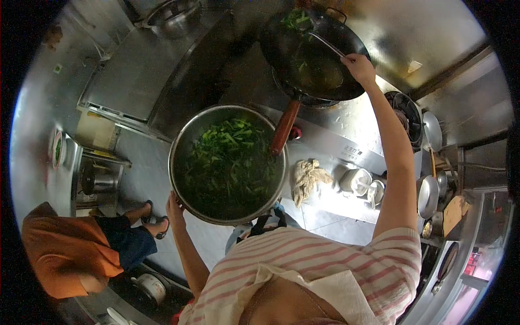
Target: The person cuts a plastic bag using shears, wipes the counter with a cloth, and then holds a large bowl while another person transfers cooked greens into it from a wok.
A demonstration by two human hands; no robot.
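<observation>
My left hand (pixel 175 210) grips the lower left side of a large steel pot (pixel 172 157), its fingers partly hidden against the wall. Chopped green vegetables (pixel 230 146) fill the pot, which is close in front of my body. With my right hand (pixel 358 69) I hold a metal-handled cooking utensil (pixel 326 43) over a black wok (pixel 352 46). The utensil's head is at the wok's far side, beside a small heap of greens (pixel 296 20). Some liquid shows in the wok. Its wooden handle (pixel 285 128) points toward me and overlaps the pot's rim.
A gas burner (pixel 403 116) is to the right of the wok. On the counter are a crumpled cloth (pixel 310 180) and a white container (pixel 356 181). Pans (pixel 427 196) line the right side. A person in an orange shirt (pixel 67 249) is at the lower left.
</observation>
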